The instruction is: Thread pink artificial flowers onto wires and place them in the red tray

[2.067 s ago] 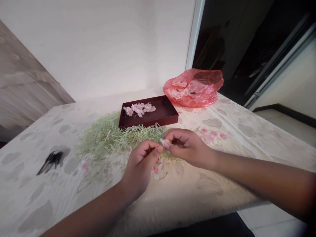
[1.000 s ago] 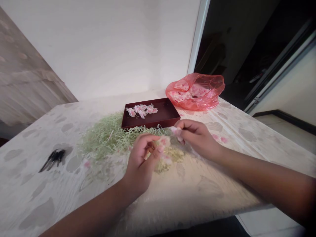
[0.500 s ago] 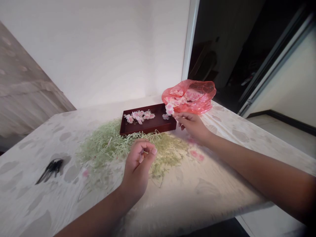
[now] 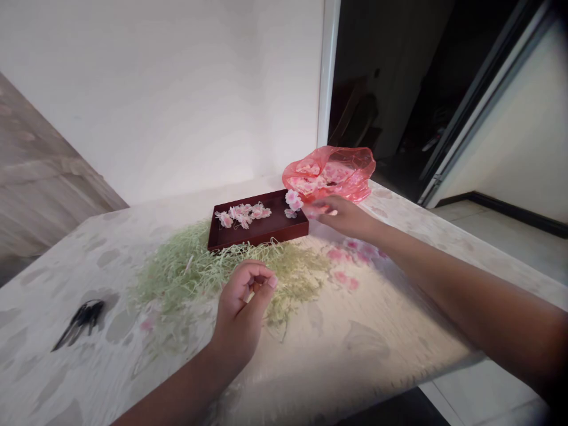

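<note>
A dark red rectangular tray [image 4: 260, 239] holds a cluster of pink-and-white artificial flowers [image 4: 244, 214] on its left side. Another artificial flower [image 4: 293, 201] rests at its right end, against the rim. Just right of that flower is my right hand [image 4: 346, 216], its blurred fingers stretched out and apart from it. My left hand [image 4: 244, 305] hovers in front of the tray over pale green shredded filler [image 4: 186, 266]. Its thumb and fingers are pressed together; whatever they may hold is hidden.
A translucent red plastic bag [image 4: 350, 157] with more pink flowers inside lies behind my right hand. Loose pink blossoms [image 4: 344, 278] lie on the patterned tablecloth [image 4: 355, 349]. A bunch of keys [image 4: 82, 319] is at the left. The white wall [image 4: 168, 100] stands behind the table.
My right hand has let go of the flower, which stays at the tray's right end, and has drawn slightly away to the right. My left hand keeps its pose. The view has shifted a little.
</note>
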### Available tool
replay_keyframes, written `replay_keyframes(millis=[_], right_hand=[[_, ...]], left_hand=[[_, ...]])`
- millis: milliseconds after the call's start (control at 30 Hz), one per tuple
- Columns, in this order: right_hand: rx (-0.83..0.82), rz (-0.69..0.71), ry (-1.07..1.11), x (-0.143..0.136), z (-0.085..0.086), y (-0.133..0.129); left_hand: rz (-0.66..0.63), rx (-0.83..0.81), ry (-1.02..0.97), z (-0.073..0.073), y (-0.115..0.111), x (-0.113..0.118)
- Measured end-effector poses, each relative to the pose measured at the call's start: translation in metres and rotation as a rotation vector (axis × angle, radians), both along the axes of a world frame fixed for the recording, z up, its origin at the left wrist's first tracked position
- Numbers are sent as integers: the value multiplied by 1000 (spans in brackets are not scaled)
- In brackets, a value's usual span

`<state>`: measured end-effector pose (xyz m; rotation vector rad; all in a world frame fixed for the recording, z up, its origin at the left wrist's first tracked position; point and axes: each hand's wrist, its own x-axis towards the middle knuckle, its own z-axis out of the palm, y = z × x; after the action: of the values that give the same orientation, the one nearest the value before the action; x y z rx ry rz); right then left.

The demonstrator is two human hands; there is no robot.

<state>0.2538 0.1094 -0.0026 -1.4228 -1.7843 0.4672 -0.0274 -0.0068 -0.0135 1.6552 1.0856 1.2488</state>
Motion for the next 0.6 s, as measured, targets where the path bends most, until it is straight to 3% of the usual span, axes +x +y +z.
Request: replay_keyframes(millis=[100, 267, 333, 400, 533, 600], right_hand=[[126, 133, -60, -5, -7, 3], [146, 449, -61, -20, -9, -3], [177, 512, -29, -25, -8, -7], [194, 441, 35, -27, -8, -8], [102, 72, 72, -16, -4, -2], [15, 40, 29, -5, 2, 1]], left_hand=[[8, 27, 27, -1, 0, 0], [-32, 127, 127, -1, 0, 0], [-43, 142, 156, -1, -1, -1], [-43, 147, 172, -1, -1, -2], [-53, 139, 186, -1, -1, -3], [-66, 124, 193, 0, -1, -2]])
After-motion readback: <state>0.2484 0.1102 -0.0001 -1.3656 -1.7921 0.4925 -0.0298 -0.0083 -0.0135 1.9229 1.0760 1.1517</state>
